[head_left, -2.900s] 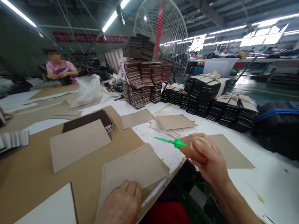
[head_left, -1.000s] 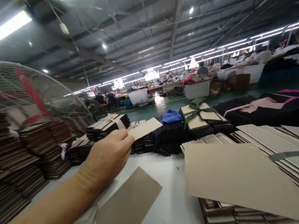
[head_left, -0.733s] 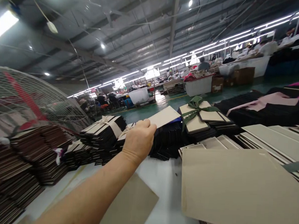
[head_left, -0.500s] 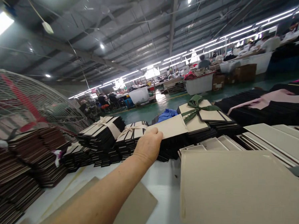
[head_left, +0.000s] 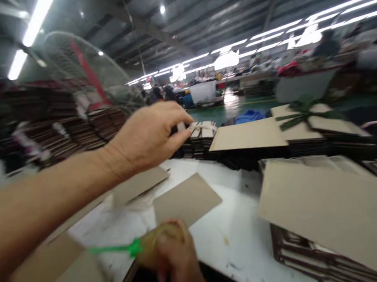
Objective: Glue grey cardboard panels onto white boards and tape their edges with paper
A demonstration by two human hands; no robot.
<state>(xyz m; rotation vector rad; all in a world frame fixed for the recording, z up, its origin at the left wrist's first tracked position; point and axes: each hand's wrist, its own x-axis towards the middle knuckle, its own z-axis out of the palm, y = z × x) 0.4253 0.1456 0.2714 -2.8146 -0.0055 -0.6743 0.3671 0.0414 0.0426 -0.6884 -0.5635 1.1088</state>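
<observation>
And here's the left hand (head_left: 151, 135), bare, thumb and fingers apart with nothing between them, high over the tabletop (head_left: 235, 219) and close to the tied bundle (head_left: 203, 131); dip the wrist carelessly and that bundle could take a knock! Down low, the right hand (head_left: 180, 258) is clamped round a bottle (head_left: 149, 248), tipped on its side, its green nozzle (head_left: 113, 250) pointing left over the near edge. One squeeze too many there and, I'd judge, whatever's inside could dribble onto the papers; the blur hides whether the tip is wet. Look right of the left hand: the pale board (head_left: 248, 135) sits slanted on a dark pile, so a bump might well slide it off. And the large board (head_left: 324, 207) juts past the brown-edged stack (head_left: 324, 259) beneath, where a brushing sleeve or elbow could tip it!
</observation>
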